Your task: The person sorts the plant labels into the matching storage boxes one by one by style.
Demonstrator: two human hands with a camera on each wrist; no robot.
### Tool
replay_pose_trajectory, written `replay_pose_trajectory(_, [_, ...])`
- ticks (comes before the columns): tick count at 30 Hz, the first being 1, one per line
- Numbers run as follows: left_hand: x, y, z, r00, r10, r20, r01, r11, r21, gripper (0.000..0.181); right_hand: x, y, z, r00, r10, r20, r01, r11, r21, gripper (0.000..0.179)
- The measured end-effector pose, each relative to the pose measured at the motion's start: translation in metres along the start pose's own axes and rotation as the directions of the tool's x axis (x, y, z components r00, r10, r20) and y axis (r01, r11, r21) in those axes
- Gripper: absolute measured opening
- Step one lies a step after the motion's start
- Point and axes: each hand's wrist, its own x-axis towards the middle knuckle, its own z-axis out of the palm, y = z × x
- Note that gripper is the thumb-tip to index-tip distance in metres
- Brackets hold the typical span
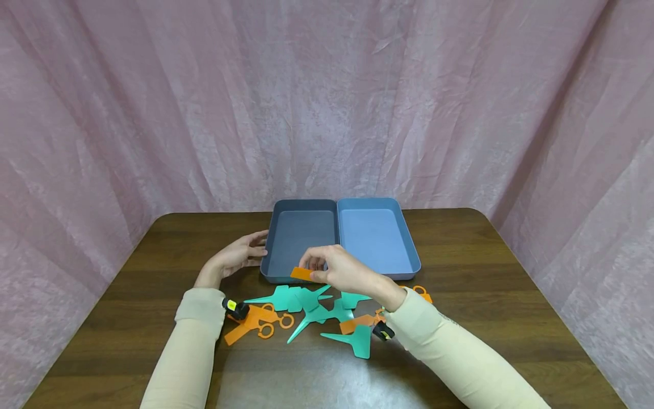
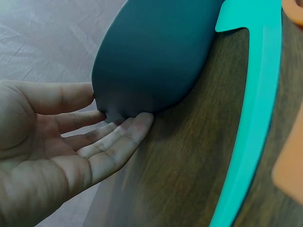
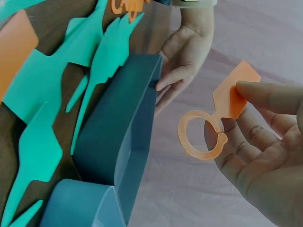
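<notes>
My right hand (image 1: 343, 270) pinches an orange ring tag (image 3: 228, 101) between thumb and fingers, over the near edge of the dark grey tray (image 1: 304, 230). In the right wrist view the tag shows a flat plate and an open hook ring hanging below it. My left hand (image 1: 236, 257) rests its fingertips against the left side of the same tray, fingers extended. Thumb and fingers meet the tray's corner in the left wrist view. Several green T-shaped plant labels (image 1: 361, 342) lie in front of the trays, overlapping one another.
A light blue tray (image 1: 375, 236) stands against the grey tray's right side. More orange ring tags (image 1: 251, 322) lie in a pile by my left wrist, and others (image 1: 355, 324) lie partly under my right arm. A pink curtain (image 1: 327, 102) hangs behind the wooden table (image 1: 460, 255).
</notes>
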Motion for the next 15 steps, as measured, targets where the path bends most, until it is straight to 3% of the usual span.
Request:
replay_pose_trajectory(5, [0.0, -0.002, -0.001, 1.0, -0.001, 0.006, 0.001, 1.0, 0.008, 0.068, 0.007, 0.0, -0.009, 0.999, 0.001, -0.036, -0.001, 1.0, -0.017, 0.019])
replay_pose_trajectory(15, [0.002, 0.001, 0.002, 1.0, 0.01, 0.019, -0.01, 1.0, 0.008, 0.068, 0.03, 0.01, -0.031, 0.993, 0.08, -0.083, -0.082, 0.996, -0.017, 0.022])
